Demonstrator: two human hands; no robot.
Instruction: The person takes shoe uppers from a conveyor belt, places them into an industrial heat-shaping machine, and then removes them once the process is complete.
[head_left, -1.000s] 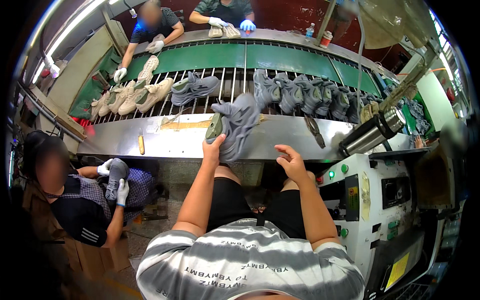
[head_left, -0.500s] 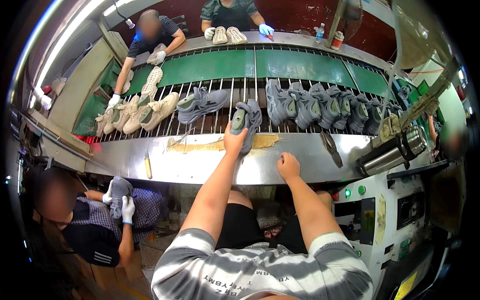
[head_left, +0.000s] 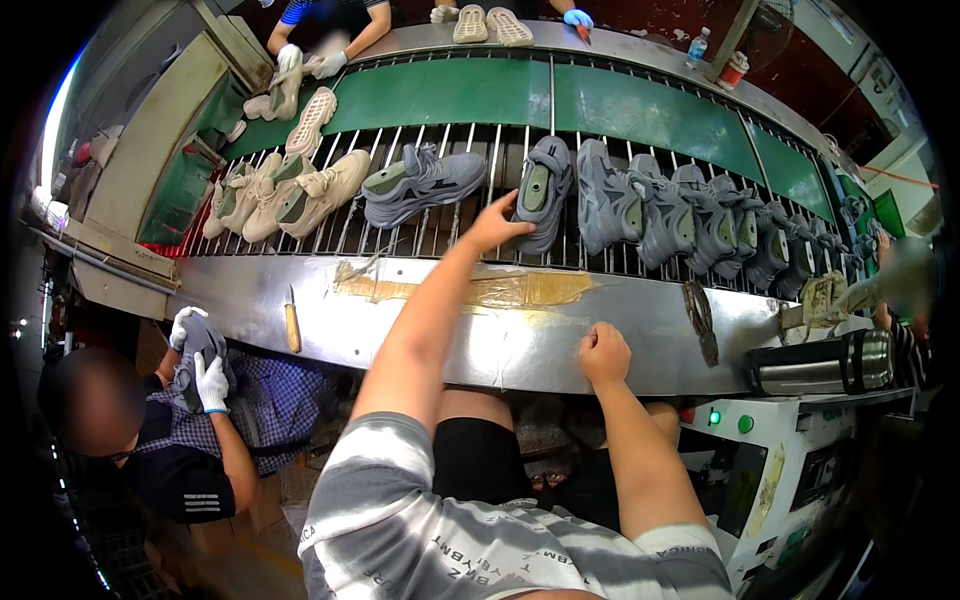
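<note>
A grey sneaker (head_left: 546, 190) with a green insole stands on the metal rods, its heel toward me. My left hand (head_left: 497, 224) is at its left side near the heel, thumb and fingers closed against it. Over the steel ledge (head_left: 450, 330), my right hand (head_left: 606, 353) is curled into a loose fist, with nothing seen in it. Left of the held shoe another grey sneaker (head_left: 425, 187) lies sideways. To the right runs a row of several grey sneakers (head_left: 610, 205).
Beige sneakers (head_left: 322, 193) sit on the rods at left. A knife (head_left: 292, 322), dark strips (head_left: 701, 322) and a steel flask (head_left: 820, 362) lie along the ledge. Across the green belt (head_left: 430, 100), gloved people handle shoes. Another person at lower left holds a grey shoe (head_left: 196, 365).
My left hand has moved the grey sneaker forward and right, from the ledge's edge onto the rods. My right hand stays curled by the ledge. The view has shifted.
</note>
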